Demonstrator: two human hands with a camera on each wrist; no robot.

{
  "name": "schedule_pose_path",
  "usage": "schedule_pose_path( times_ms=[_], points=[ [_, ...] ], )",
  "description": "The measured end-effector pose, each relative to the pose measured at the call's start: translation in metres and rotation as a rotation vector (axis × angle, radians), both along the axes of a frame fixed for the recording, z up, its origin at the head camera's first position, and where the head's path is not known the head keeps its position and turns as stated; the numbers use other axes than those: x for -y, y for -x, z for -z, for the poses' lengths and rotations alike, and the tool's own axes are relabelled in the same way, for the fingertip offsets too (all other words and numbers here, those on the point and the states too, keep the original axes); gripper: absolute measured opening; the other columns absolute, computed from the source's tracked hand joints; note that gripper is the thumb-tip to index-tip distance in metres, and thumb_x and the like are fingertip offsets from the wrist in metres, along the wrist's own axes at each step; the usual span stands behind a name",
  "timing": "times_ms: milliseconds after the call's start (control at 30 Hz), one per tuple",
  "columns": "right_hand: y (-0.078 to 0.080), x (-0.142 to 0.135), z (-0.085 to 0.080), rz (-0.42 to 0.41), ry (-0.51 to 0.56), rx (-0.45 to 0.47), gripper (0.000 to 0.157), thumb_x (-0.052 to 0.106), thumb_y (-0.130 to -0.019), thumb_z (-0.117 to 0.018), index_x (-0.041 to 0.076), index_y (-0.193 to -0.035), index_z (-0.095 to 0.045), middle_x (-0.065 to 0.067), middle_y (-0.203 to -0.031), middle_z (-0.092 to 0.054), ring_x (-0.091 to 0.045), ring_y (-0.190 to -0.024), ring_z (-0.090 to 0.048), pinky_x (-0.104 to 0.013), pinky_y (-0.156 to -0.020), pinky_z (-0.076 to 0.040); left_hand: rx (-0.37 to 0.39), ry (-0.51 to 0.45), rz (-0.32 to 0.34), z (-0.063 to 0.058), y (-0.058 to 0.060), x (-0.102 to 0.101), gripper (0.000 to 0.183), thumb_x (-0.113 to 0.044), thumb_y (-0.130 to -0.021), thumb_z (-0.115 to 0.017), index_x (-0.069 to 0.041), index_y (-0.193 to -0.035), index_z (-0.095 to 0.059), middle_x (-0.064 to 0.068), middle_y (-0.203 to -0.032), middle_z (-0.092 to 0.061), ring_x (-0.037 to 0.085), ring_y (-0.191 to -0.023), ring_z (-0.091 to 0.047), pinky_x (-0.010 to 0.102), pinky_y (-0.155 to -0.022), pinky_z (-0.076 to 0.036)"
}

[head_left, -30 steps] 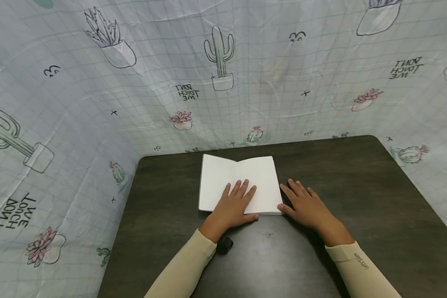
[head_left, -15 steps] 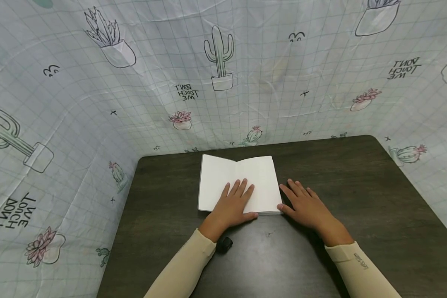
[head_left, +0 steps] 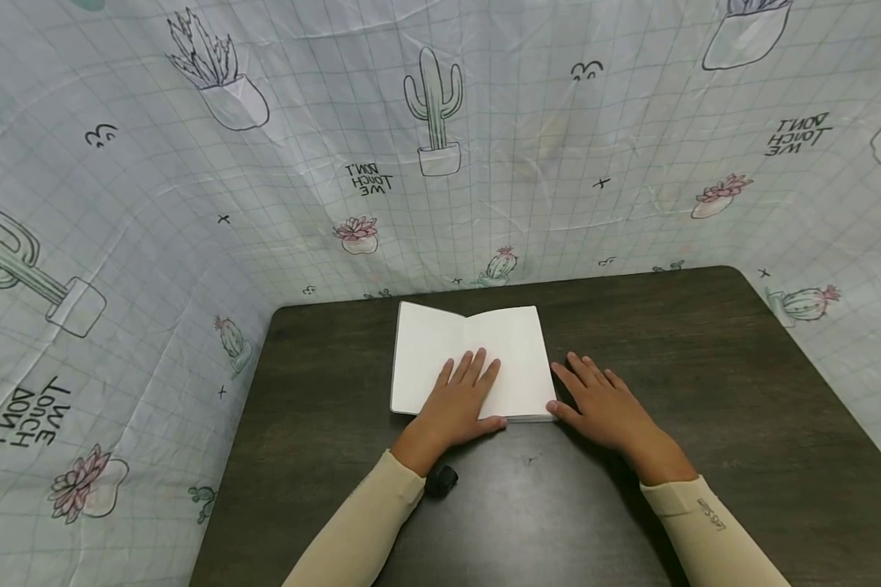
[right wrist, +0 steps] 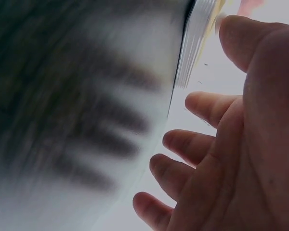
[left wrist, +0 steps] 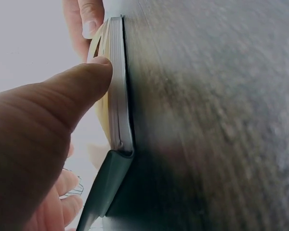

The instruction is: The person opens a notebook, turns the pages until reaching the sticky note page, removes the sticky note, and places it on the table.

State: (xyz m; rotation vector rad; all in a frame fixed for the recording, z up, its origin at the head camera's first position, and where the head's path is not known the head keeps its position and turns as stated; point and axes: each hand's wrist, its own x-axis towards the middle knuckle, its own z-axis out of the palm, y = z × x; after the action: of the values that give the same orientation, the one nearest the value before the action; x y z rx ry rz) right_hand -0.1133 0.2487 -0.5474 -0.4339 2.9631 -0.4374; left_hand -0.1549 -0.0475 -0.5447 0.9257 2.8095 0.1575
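Note:
An open book (head_left: 448, 342) with blank white pages lies flat on the dark table (head_left: 705, 367), near its far edge. My left hand (head_left: 458, 399) rests flat on the pages with fingers straight; its thumb lies at the book's near edge (left wrist: 118, 86). My right hand (head_left: 602, 403) lies flat on the table just right of the book, fingers spread, thumb touching the book's near right corner. The right wrist view shows the page stack (right wrist: 195, 43) beside the right thumb, with the fingers (right wrist: 183, 144) loosely extended.
A small black object (head_left: 441, 481) sits on the table beside my left wrist. A pale grid-patterned cloth (head_left: 191, 228) with cactus drawings hangs behind and to both sides of the table. Bare tabletop stretches right and toward me.

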Motion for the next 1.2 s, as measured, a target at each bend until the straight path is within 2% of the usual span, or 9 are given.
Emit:
schedule_pose_path(
  times_ms=[300,633,967,1200],
  points=[
    [0.001,0.002,-0.001,-0.002,-0.001,0.009,0.078,0.056,-0.110,-0.056,0.009,-0.169,-0.037,-0.025,-0.175,-0.028,-0.050,-0.161,-0.025,-0.074,-0.125,-0.021,-0.004,-0.031,0.001,-0.003,0.000,0.003,0.102,-0.071,-0.102,-0.059,-0.021,-0.176,-0.010,0.008,-0.183,-0.002,0.027,-0.169,-0.003,0.052,-0.135,-0.009],
    [0.003,0.003,-0.001,0.000,-0.010,0.027,0.080,0.058,-0.110,-0.055,0.009,-0.170,-0.035,-0.025,-0.176,-0.025,-0.050,-0.161,-0.023,-0.074,-0.125,-0.020,-0.042,-0.056,-0.002,-0.009,-0.003,0.006,0.102,-0.068,-0.102,-0.063,-0.021,-0.176,-0.012,0.008,-0.183,-0.002,0.026,-0.169,-0.002,0.050,-0.135,-0.010],
    [0.002,0.004,0.000,0.002,0.002,0.037,0.080,0.058,-0.109,-0.057,0.010,-0.169,-0.036,-0.026,-0.176,-0.025,-0.051,-0.161,-0.023,-0.074,-0.125,-0.019,-0.115,-0.092,0.006,-0.008,-0.005,0.011,0.103,-0.063,-0.100,-0.068,-0.019,-0.176,-0.015,0.008,-0.183,-0.005,0.027,-0.169,-0.007,0.051,-0.135,-0.014],
    [0.002,0.004,0.000,-0.004,0.000,0.031,0.080,0.056,-0.108,-0.060,0.009,-0.169,-0.037,-0.027,-0.175,-0.026,-0.052,-0.160,-0.024,-0.074,-0.124,-0.020,-0.134,-0.124,0.009,-0.009,-0.008,0.017,0.103,-0.060,-0.102,-0.069,-0.018,-0.176,-0.012,0.009,-0.183,-0.004,0.028,-0.169,-0.007,0.052,-0.134,-0.016]
  ],
)
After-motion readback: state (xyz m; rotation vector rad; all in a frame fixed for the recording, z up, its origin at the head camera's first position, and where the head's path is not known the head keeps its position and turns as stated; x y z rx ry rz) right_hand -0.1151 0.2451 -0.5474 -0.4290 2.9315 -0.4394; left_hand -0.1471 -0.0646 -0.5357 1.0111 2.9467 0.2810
